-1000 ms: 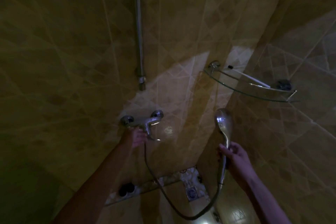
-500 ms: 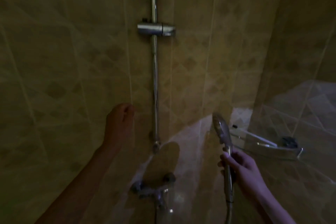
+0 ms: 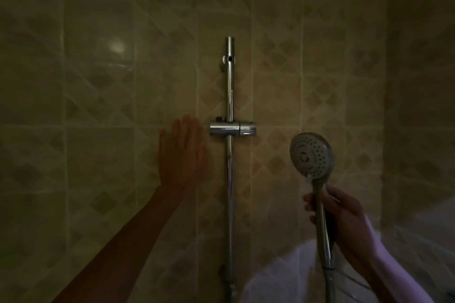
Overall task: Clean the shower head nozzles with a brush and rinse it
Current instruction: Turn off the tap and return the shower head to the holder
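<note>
The chrome shower head (image 3: 311,156) is upright at the right, its round nozzle face turned toward me. My right hand (image 3: 344,219) grips its handle below the head. My left hand (image 3: 182,152) is raised with straight fingers, flat near the tiled wall, just left of the chrome holder bracket (image 3: 232,128) on the vertical slide rail (image 3: 229,96). No brush is in view.
Beige patterned wall tiles (image 3: 98,106) fill the dim view. The rail runs down to the bottom edge. The hose (image 3: 328,285) hangs from the handle at lower right. A side wall (image 3: 423,106) closes in at the right.
The view has tilted up, so tap and glass shelf are out of frame. My left hand left the tap and rose beside the bracket. The shower head was lifted and turned to face me.
</note>
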The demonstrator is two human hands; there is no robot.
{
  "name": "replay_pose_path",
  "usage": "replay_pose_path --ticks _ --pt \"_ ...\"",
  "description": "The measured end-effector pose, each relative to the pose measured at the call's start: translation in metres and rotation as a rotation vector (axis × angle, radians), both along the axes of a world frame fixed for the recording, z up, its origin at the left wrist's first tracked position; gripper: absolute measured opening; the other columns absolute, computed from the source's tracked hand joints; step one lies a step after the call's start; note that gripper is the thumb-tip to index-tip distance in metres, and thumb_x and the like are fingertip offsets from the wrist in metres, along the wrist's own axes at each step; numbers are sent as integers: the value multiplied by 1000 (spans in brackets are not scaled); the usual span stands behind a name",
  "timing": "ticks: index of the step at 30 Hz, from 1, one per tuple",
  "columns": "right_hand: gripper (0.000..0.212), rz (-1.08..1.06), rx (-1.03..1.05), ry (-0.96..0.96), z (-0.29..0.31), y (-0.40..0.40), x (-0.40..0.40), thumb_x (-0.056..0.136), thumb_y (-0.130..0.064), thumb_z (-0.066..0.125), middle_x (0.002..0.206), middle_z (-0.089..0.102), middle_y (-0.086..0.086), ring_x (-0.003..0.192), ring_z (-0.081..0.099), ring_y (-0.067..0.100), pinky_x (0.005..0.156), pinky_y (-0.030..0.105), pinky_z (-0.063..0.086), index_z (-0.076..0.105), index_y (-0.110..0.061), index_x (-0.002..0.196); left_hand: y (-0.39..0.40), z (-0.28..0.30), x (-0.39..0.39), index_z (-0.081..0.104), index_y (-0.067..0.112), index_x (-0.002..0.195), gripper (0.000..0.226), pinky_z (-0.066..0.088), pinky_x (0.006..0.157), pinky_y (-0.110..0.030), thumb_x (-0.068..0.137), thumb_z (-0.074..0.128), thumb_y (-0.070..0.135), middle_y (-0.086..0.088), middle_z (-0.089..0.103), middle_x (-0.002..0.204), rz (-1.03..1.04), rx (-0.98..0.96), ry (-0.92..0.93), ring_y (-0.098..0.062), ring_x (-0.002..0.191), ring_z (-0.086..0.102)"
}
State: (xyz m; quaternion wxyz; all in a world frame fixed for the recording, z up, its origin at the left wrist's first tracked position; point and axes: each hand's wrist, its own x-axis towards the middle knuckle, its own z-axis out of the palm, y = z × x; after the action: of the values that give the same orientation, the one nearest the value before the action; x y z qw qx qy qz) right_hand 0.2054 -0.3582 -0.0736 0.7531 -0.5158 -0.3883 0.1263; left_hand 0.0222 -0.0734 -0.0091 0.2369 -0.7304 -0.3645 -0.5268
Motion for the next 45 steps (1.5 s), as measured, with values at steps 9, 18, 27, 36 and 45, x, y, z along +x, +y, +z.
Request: replay_pose_path --ticks 9,18,27,36,45 --pt "30 110 110 -57 62 46 38 98 -29 49 90 72 10 76 60 20 73 38 47 69 -8 96 48 -18 31 13 22 151 60 9 118 -54 96 29 42 0 10 161 84 88 -70 -23 148 10" --pt "28 229 232 -110 131 93 60 100 -24 46 82 66 8 63 56 16 63 32 49 61 0 103 59 -23 35 16 22 150 62 11 118 -53 93 31 40 0 11 161 112 204 -110 -23 148 12" --pt "23 301 256 -99 210 123 47 98 -8 36 83 60 11 73 59 19 73 34 49 58 0 102 58 -22 34 16 22 150 61 12 117 -54 93 28 40 0 11 160 151 190 -98 -23 148 11" --pt "22 435 307 -127 254 141 21 90 1 36 80 58 7 74 56 17 72 31 45 56 -5 97 56 -22 33 19 22 150 60 15 117 -54 94 25 42 -1 14 160 164 183 -97 -23 148 13" --pt "19 369 369 -126 256 160 5 94 -3 43 76 58 6 71 57 16 69 28 49 58 -9 85 56 -21 33 18 22 150 61 14 117 -53 93 27 41 0 15 160 175 181 -97 -22 148 13"
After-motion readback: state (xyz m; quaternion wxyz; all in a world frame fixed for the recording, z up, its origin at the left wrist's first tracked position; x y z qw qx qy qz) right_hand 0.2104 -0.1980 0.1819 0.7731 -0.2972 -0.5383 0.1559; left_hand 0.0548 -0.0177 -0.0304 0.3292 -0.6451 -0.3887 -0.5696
